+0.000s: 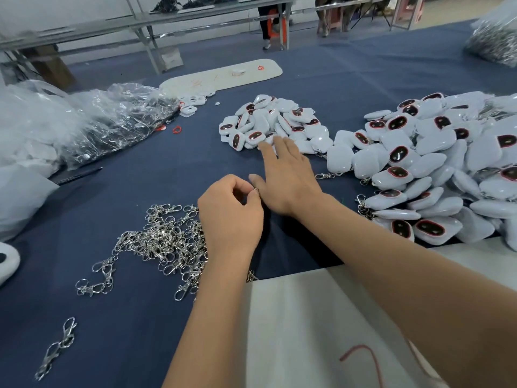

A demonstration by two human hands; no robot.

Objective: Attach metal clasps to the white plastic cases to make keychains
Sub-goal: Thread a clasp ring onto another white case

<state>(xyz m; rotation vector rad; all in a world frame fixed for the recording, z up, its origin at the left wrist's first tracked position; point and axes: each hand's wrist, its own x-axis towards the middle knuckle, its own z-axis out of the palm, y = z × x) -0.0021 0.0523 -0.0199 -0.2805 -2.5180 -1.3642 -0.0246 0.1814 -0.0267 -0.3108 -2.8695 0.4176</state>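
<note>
My left hand [230,217] is curled at the table's middle and pinches a small metal clasp [256,191] between thumb and fingertip. A tangled heap of silver clasps [165,239] lies just left of that hand. My right hand [288,175] stretches forward with straight fingers, its fingertips touching the near edge of a small pile of white plastic cases [274,121] with dark red-rimmed windows. A much larger pile of cases with clasps attached [436,169] fills the right side.
Blue cloth [140,169] covers the table. Clear plastic bags [92,119] lie at the left, a white tray [223,77] at the back, another bag [495,40] at the far right. A white sheet [307,317] lies under my forearms. Loose clasps [57,347] sit near left.
</note>
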